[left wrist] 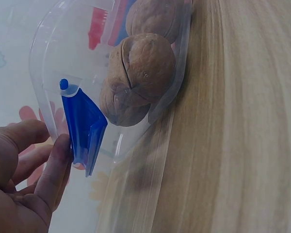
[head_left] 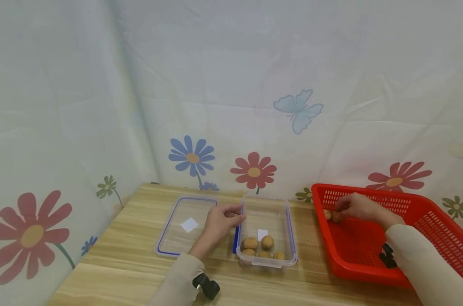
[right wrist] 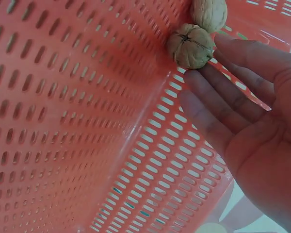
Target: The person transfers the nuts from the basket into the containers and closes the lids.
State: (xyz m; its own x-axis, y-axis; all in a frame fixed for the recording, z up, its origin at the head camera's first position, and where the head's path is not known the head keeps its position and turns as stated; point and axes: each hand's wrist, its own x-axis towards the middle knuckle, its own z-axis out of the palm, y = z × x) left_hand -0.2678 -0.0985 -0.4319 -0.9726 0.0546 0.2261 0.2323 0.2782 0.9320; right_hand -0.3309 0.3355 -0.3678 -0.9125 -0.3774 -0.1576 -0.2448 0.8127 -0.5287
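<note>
Picking up 1 walnut looks like the step in hand: the right hand, fingers spread, reaches it inside the basket; next calls for a pinch. The left hand touches the box beside it; whether pinching, I cannot tell.

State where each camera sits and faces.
Head: worn there, facing forward-down at a clear rectangular plastic box and red perforated plastic basket; left hand, right hand, cream sleeves show.
Left wrist: worn there, facing the box; left hand shows.
Right wrist: worn there, facing into the basket; right hand shows.
Head and right wrist share the basket's two brown walnuts.
</note>
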